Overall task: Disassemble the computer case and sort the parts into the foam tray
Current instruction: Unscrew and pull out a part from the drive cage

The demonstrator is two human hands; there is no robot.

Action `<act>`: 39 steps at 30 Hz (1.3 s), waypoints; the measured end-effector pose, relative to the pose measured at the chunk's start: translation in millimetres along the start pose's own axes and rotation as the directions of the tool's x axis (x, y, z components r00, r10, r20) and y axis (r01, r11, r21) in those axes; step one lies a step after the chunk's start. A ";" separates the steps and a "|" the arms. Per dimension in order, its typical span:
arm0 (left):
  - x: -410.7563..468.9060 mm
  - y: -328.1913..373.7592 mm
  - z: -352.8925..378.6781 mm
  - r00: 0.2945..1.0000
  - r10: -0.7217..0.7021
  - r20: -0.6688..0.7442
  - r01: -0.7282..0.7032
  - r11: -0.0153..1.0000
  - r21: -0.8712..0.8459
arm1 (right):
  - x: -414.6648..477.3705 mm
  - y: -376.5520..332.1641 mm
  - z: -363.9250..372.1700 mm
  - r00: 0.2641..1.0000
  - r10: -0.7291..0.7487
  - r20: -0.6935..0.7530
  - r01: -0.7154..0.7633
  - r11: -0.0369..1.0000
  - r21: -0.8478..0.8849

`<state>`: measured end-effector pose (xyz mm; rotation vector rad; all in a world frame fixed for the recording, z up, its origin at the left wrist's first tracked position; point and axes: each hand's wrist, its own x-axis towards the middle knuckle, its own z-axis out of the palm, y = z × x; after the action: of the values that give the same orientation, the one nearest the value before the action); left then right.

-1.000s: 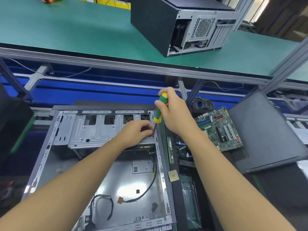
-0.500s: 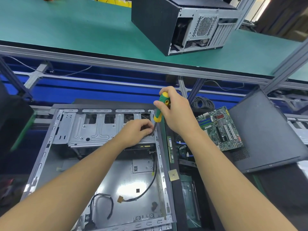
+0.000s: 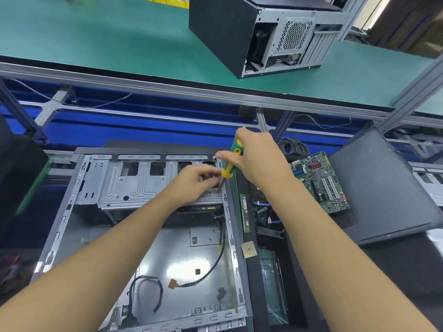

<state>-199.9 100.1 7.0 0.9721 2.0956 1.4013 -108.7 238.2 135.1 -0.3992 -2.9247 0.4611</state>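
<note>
The open grey computer case lies flat in front of me, its metal drive cage at the far end. My right hand grips a green and yellow screwdriver, tip down at the cage's right end. My left hand rests on the cage beside the tip, fingers curled at the shaft; whether they pinch it I cannot tell. Loose black cables lie on the case floor. A black foam tray to the right holds a RAM stick, a CPU chip and other parts.
A green motherboard leans at the tray's far right, next to a black side panel. A second computer case stands on the green conveyor beyond. A coil of black cable sits behind the motherboard.
The right hand has turned on the screwdriver handle, its thumb now stretched out to the left. The left hand stays at the tip on the drive cage.
</note>
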 end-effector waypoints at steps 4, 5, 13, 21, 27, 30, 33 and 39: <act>1.6 27.7 -18.9 0.994 0.083 0.077 -0.070 0.984 -0.162 | -3.7 -6.0 3.0 0.998 -0.036 0.046 0.036 0.999 0.006; 2.1 34.9 -22.4 0.985 0.106 0.137 -0.078 0.978 -0.193 | -3.5 -7.3 4.2 0.996 -0.057 0.062 0.055 0.998 0.034; 6.5 42.7 -15.5 0.991 0.038 0.128 -0.024 0.993 -0.111 | 2.6 1.2 -15.4 0.918 -0.192 0.346 0.156 0.979 0.129; 7.1 44.7 13.5 0.983 -0.015 -0.182 0.026 0.998 0.058 | -0.6 -26.6 -4.2 0.974 0.133 0.181 -0.118 0.989 -0.091; 0.5 37.3 -5.5 0.997 0.071 -0.006 -0.072 0.996 -0.058 | 5.9 -21.0 -15.1 0.936 0.028 0.351 -0.019 0.999 -0.029; -1.5 36.2 -6.1 0.997 0.013 -0.081 -0.023 0.993 -0.120 | 8.1 -19.1 -17.7 0.933 0.014 0.361 -0.026 0.999 0.030; -1.2 41.6 -1.0 0.994 0.008 -0.109 -0.016 0.997 -0.072 | 6.0 -19.9 -11.4 0.955 0.023 0.297 -0.048 0.996 0.075; 2.9 48.4 11.4 0.985 0.102 -0.139 -0.077 0.982 0.173 | 4.3 -27.5 -7.1 0.973 0.156 0.172 -0.125 0.976 -0.175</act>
<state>-178.9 120.9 47.1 1.0696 2.3364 1.3970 -117.9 216.3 151.1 -0.6212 -3.1400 0.2898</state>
